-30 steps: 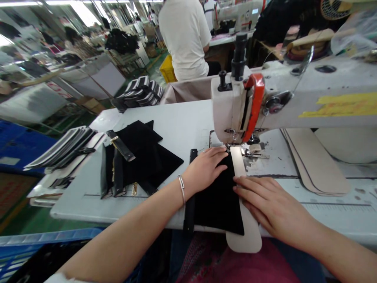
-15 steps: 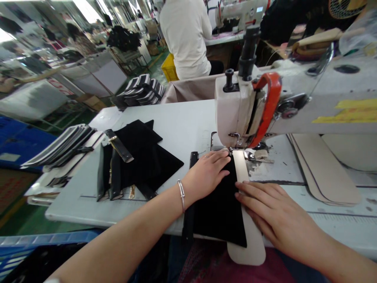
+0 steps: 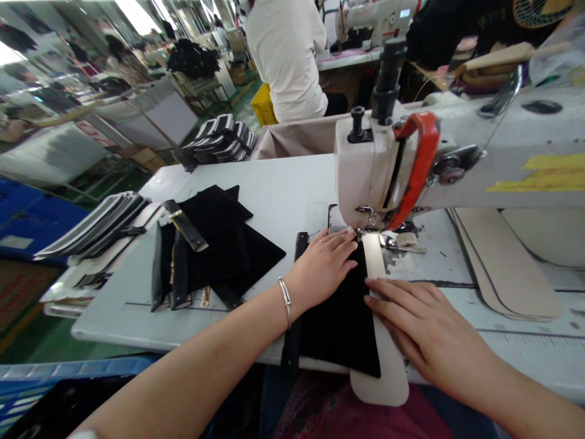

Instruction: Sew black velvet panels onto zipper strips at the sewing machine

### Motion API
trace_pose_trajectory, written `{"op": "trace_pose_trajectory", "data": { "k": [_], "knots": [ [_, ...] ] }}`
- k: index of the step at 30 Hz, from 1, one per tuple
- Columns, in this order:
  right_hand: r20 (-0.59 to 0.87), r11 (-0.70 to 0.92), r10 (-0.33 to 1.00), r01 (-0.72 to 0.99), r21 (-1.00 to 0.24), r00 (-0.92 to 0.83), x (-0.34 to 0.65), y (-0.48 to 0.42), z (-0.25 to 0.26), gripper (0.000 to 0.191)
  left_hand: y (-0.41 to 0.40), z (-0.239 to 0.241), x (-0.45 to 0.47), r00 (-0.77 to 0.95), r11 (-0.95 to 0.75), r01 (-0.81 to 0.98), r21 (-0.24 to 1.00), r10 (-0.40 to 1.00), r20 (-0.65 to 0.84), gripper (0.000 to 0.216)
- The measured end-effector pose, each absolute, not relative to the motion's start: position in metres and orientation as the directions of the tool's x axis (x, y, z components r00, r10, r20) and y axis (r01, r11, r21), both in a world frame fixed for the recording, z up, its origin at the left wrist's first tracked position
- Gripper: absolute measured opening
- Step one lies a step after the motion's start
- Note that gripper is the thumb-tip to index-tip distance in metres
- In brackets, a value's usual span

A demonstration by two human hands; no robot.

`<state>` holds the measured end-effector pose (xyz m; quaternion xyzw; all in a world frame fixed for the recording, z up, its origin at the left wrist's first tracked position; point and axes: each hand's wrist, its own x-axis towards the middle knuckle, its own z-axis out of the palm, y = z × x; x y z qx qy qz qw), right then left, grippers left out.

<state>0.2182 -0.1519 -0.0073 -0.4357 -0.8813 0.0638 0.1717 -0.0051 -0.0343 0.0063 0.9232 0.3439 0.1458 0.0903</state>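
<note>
Still, your left hand and right hand press the black cloth flat as before, fingers stretched, gripping nothing.

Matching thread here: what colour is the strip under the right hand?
Beige; the strip shows best in the head view.

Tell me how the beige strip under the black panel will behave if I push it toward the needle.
Probably fairly stiff: the beige strip overhangs the table without visibly drooping. It likely slides easily on that smooth top, so the right hand lying flat on it helps. Looks thin and light.
</note>
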Motion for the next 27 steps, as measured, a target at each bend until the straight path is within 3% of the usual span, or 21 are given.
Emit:
{"op": "trace_pose_trajectory", "data": {
  "k": [8, 12, 16, 21, 27],
  "knots": [
    [0.271, 0.600, 0.797, 0.757, -0.260, -0.539, 0.220, -0.152, -0.011, 0.047, -0.037, 0.010, -0.008, 0.736, -0.764, 0.604, 0.224, 0.644, 0.211, 0.034],
    [0.308, 0.593, 0.803, 0.731, -0.337, -0.510, 0.226, -0.172, -0.013, 0.038, -0.087, 0.022, -0.025, 0.869, -0.863, 0.401, 0.309, 0.465, 0.171, 0.043],
    [0.349, 0.601, 0.798, 0.694, -0.396, -0.492, 0.228, -0.186, -0.014, 0.039, -0.127, 0.024, -0.035, 0.876, -0.892, 0.312, 0.326, 0.403, 0.264, 0.019],
    [0.342, 0.610, 0.792, 0.687, -0.395, -0.506, 0.226, -0.186, -0.013, 0.044, -0.131, 0.018, -0.032, 0.838, -0.900, 0.311, 0.305, 0.412, 0.359, 0.014],
    [0.332, 0.629, 0.777, 0.689, -0.361, -0.535, 0.225, -0.187, -0.013, 0.051, -0.130, 0.017, -0.031, 0.843, -0.907, 0.318, 0.276, 0.403, 0.357, 0.015]
  ]
}}
